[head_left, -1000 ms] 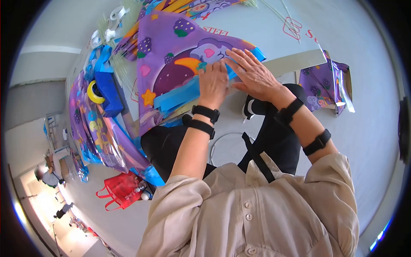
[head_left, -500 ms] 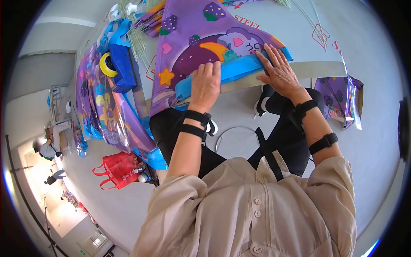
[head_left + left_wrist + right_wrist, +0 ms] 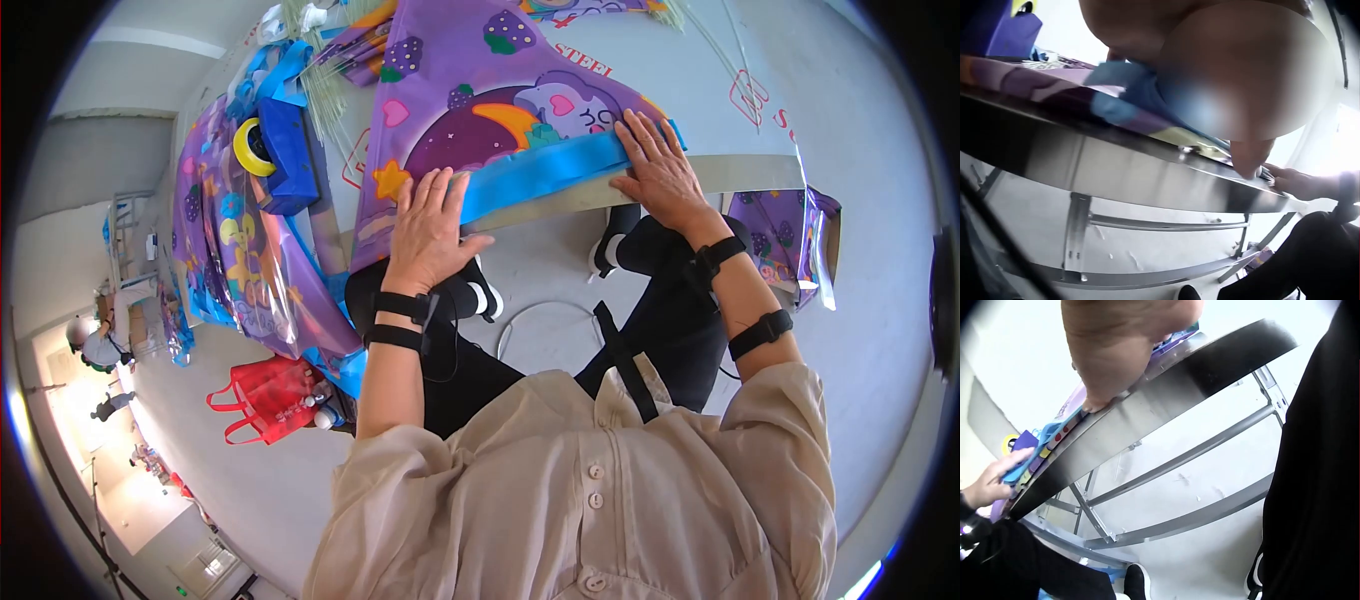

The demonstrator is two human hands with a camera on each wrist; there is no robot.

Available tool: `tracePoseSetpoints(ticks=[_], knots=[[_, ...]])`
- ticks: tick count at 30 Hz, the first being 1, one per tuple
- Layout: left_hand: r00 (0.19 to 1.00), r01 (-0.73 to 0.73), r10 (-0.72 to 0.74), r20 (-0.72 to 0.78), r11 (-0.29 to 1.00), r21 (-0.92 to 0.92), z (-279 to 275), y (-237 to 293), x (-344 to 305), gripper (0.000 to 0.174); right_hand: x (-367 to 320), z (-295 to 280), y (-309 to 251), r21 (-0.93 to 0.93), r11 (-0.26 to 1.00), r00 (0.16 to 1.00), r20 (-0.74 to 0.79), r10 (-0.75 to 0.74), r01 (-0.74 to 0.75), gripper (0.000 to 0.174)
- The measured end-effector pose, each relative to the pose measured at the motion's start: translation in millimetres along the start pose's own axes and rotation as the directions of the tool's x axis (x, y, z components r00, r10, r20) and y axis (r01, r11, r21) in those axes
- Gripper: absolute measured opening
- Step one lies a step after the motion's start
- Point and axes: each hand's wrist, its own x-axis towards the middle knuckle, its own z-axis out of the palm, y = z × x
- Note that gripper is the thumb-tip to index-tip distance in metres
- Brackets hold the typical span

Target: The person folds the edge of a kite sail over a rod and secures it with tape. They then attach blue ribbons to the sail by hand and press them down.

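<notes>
A purple printed sheet (image 3: 455, 95) with a moon and strawberries lies on the table, a flat blue strip (image 3: 550, 172) running along its near edge. The left hand (image 3: 428, 228) rests with spread fingers on the strip's left end, thumb out to the side. On the strip's right end the right hand (image 3: 663, 178) lies flat, fingers straight. In the right wrist view the left hand (image 3: 991, 481) touches the blue strip (image 3: 1054, 434) at the table edge. The left wrist view shows the left hand (image 3: 1235, 69) large and blurred over the strip.
A blue tape dispenser (image 3: 288, 155) with a yellow roll stands at the left beside folded purple sheets (image 3: 235, 235). A red bag (image 3: 268, 398) is on the floor. More printed material (image 3: 775, 230) sits right of the table. The metal table edge (image 3: 745, 172) runs close to the knees.
The left hand has slid left along the blue strip and its fingers have spread. The right hand has moved right from beside the left hand. The strip now lies flatter.
</notes>
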Motion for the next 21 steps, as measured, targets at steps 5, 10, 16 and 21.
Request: tracePoseSetpoints(ticks=[5, 10, 16, 21], knots=[[0.99, 0.009, -0.017, -0.137, 0.998, -0.062, 20.8, 32.0, 31.1, 0.068, 9.4, -12.0, -5.4, -0.102, 0.991, 0.995, -0.038, -0.094, 0.09, 0.06], [0.992, 0.005, -0.003, -0.126, 1.0, 0.011, 30.7, 20.3, 31.9, 0.053, 16.6, -4.2, 8.1, -0.189, 0.971, 0.987, -0.035, -0.155, 0.146, 0.051], [0.986, -0.051, 0.053, -0.157, 0.999, 0.018, 35.0, 10.7, -0.5, 0.047, 9.4, -3.3, 34.1, -0.078, 0.963, 0.958, -0.107, -0.266, 0.258, 0.052], [0.987, 0.067, -0.055, -0.151, 0.995, 0.077, 45.7, 4.1, -17.2, 0.049, 9.7, -6.1, 51.9, -0.088, 0.923, 0.92, -0.087, -0.381, 0.374, 0.051]])
